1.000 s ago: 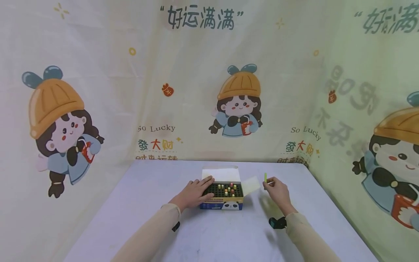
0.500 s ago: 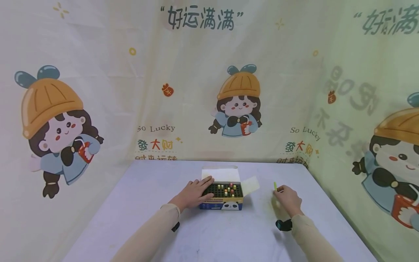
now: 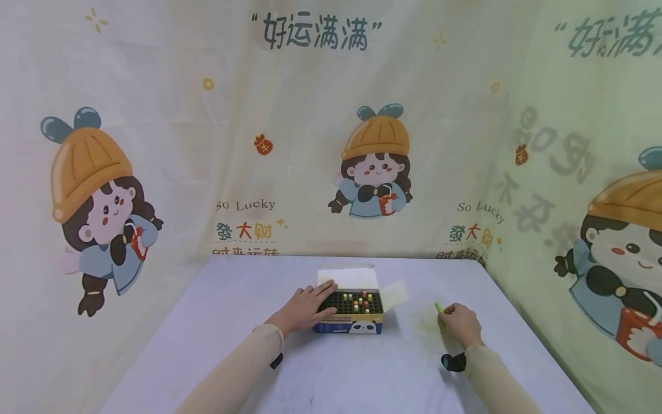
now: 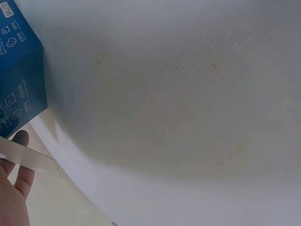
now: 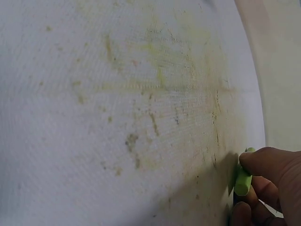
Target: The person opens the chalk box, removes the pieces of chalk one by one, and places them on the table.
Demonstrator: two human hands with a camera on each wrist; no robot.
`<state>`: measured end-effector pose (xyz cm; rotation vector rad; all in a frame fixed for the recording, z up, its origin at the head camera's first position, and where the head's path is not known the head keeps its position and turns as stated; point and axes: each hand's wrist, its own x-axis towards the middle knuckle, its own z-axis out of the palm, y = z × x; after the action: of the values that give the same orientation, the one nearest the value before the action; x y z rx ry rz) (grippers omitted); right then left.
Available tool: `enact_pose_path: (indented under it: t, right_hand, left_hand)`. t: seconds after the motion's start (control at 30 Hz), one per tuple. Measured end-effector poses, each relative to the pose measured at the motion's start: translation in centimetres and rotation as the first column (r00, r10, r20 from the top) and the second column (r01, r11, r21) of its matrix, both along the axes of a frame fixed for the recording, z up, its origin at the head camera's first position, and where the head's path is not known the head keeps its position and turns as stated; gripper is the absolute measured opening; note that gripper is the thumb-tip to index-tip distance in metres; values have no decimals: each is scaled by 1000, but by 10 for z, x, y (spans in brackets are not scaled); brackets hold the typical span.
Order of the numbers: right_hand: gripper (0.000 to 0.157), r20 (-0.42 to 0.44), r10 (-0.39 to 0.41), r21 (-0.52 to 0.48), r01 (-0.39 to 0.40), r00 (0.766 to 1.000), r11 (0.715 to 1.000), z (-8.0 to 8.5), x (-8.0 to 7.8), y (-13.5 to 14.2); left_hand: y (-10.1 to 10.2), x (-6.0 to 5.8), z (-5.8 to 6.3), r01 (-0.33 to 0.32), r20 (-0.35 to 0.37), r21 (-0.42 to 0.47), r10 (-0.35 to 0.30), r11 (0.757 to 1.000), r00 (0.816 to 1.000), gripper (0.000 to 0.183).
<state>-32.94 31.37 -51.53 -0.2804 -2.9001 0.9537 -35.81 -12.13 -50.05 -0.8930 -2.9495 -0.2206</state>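
My right hand (image 3: 462,324) pinches a green chalk stick (image 3: 439,307) over the right part of the table, with the thumb on top. The right wrist view shows this chalk stick (image 5: 243,176) tilted, close to the white tabletop. My left hand (image 3: 304,306) holds the left end of an open chalk box (image 3: 338,328), thumb towards the near edge and fingers towards the far edge. A black holder (image 3: 336,301) with rows of holes fills the box. Several coloured chalk sticks (image 3: 360,302) stand in its right part. In the left wrist view, a white flap (image 4: 28,155) partly covers the left fingers.
The box lid (image 3: 349,278) stands raised at the back, and a side flap (image 3: 395,295) sticks out to the right. Yellowish and dark smudges (image 5: 153,120) mark the white table (image 3: 351,379). A printed curtain (image 3: 289,172) hangs behind the table and along its sides.
My right hand has moved right and towards me, away from the box. The green chalk stick has tipped from upright to slanted. My left hand stays on the box.
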Motion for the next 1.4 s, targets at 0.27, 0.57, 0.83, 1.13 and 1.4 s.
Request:
enact_pose_path:
  t: [0.27,0.57,0.83,1.13,1.4]
  right_hand:
    - [37,23,2,-19,-1,1000,1000,2,-1,0]
    - [38,-37,-23,-18,22,999,1000,19,-6,-9]
    - [34,-177,-47,-122,26,983,992,56,-21,-48]
    - [22,-307,84,-54,-105,948,993,86,-20,-110]
    - [9,-204,348,246,-296,915,923,80,-6,-156]
  left_hand:
    - [-1,-3,-3,17,-5,30,-17,999,1000,75]
    - [2,0,2,11,8,19,-11,1000,1000,75]
    - [1,0,6,-7,23,14,7,1000,1000,76]
    - [0,-1,5,4,29,14,-4,1000,1000,77]
    - [-1,-4,-2,9,18,13,-9,1000,1000,78]
